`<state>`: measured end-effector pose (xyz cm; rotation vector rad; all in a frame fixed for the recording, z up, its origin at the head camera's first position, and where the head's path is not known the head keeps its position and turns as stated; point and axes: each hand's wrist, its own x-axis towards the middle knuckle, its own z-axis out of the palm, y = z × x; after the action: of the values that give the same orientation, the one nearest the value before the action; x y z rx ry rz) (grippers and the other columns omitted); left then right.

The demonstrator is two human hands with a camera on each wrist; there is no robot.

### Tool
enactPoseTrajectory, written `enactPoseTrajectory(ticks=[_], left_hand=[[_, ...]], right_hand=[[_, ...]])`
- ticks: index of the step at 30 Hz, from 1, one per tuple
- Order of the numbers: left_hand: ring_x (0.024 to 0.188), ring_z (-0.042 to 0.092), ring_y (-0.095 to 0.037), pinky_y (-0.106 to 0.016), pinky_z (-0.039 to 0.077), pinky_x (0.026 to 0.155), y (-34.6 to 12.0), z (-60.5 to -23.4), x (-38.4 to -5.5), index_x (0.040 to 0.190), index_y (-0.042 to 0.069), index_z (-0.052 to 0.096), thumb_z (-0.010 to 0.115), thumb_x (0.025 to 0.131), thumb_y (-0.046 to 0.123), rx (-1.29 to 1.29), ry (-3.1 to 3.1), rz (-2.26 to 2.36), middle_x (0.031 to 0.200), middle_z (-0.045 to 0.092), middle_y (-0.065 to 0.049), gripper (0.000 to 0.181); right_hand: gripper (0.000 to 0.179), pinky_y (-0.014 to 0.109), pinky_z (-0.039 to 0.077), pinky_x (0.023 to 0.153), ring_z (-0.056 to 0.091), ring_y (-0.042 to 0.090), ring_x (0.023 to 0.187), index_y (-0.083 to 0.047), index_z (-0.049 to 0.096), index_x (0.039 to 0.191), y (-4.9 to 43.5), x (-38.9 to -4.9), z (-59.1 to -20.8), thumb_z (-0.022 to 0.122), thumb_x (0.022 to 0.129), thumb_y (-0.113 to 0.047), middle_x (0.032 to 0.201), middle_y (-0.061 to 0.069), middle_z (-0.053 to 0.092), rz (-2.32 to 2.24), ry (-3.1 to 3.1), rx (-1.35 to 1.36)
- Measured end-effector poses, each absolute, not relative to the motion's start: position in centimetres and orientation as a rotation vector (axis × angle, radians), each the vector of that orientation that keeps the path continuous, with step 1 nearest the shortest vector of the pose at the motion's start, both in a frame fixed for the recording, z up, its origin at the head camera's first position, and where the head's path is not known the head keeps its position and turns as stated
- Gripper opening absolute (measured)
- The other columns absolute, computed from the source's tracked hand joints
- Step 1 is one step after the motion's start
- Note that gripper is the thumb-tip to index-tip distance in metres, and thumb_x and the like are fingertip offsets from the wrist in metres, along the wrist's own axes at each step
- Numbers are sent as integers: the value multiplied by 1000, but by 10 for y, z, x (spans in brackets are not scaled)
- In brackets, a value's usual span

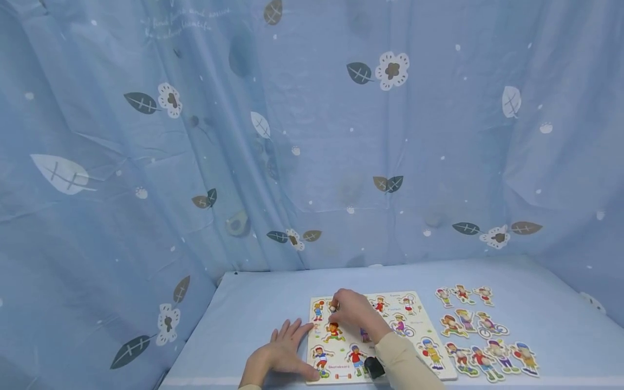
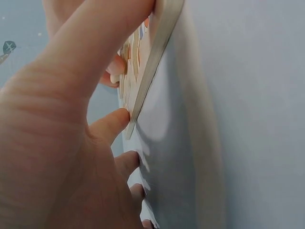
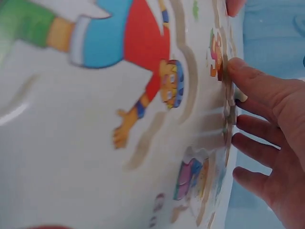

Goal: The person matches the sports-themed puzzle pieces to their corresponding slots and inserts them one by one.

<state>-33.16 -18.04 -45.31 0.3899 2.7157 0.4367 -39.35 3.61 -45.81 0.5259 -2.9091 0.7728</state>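
My right hand (image 1: 356, 311) has a narrow grip, apparently pinching a puzzle piece by its knob (image 3: 241, 97) over the sports puzzle board's (image 1: 424, 331) upper left; piece mostly hidden. My left hand (image 1: 280, 355) is spread wide, thumb on the near-left corner, index at the edge, probably to stop sliding. Board's flat on the counter (image 1: 244, 327). Loose sports cutouts (image 1: 489, 326) lie right of it in three rows, likely for easy picking. Recess (image 3: 180, 28) with red-shirted boy picture (image 3: 143, 36) shows no knob: reads unfilled. Can't tell for every recess.
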Motion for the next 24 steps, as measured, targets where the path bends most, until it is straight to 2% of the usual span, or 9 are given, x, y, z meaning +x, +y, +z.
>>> enactPoseTrajectory(ticks=[11, 18, 24], left_hand=[[148, 18, -45, -69, 16, 116, -183, -456, -334, 152, 22, 35, 77, 64, 73, 451, 2727, 448, 159, 29, -16, 110], [148, 17, -45, -68, 16, 116, -181, -453, -334, 152, 21, 36, 78, 64, 71, 435, 2721, 445, 159, 29, -16, 109], [148, 17, -46, -69, 16, 116, -182, -451, -331, 153, 21, 35, 78, 64, 70, 451, 2724, 441, 160, 28, -17, 111]], right_hand=[[25, 35, 54, 74, 61, 15, 79, -8, 73, 95, 30, -395, -451, 84, 78, -23, 90, -1, 67, 723, -2903, 589], [26, 39, 55, 87, 66, 22, 95, -7, 75, 104, 28, -395, -444, 81, 81, -17, 101, 4, 71, 610, -2969, 617], [25, 37, 55, 84, 64, 20, 92, -9, 76, 104, 26, -396, -446, 81, 81, -19, 101, 3, 71, 634, -2981, 590]])
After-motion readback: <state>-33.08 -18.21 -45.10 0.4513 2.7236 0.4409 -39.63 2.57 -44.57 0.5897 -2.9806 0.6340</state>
